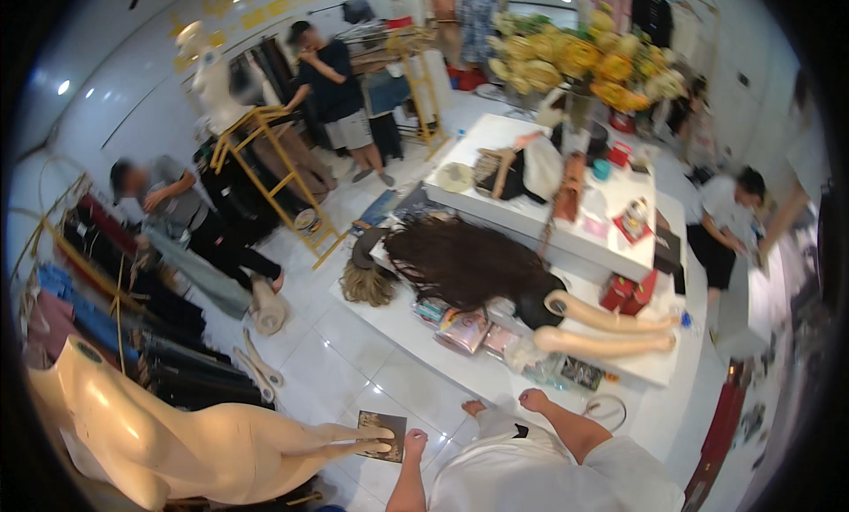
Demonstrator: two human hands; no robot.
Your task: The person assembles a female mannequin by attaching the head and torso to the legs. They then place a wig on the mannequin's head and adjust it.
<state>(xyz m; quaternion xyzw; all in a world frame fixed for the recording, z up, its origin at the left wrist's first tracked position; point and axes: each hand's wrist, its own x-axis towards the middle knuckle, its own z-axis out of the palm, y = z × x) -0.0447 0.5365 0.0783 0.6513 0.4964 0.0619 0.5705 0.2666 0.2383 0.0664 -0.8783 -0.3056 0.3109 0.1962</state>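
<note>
My left hand (416, 441) hangs low with its fingers curled, and I see nothing in it. It is nearest to the feet of a bare, armless-looking cream mannequin (212, 432), which stands on a square metal base plate (398, 426). My right hand (532, 400), also curled and holding nothing visible, is in front of a low white display platform (398, 313). On that platform lie a long dark wig (469, 260), a short blond wig (365, 280), two detached mannequin arms (606, 341) and several plastic-wrapped packets (462, 329).
A raised white block (504, 207) carries bags, boxes and a vase of yellow flowers (575, 61). Clothes racks line the left, by a gold ladder (274, 171). Two people (340, 87) stand there; another person (721, 211) is at right. Detached mannequin parts (256, 366) lie on the tiles.
</note>
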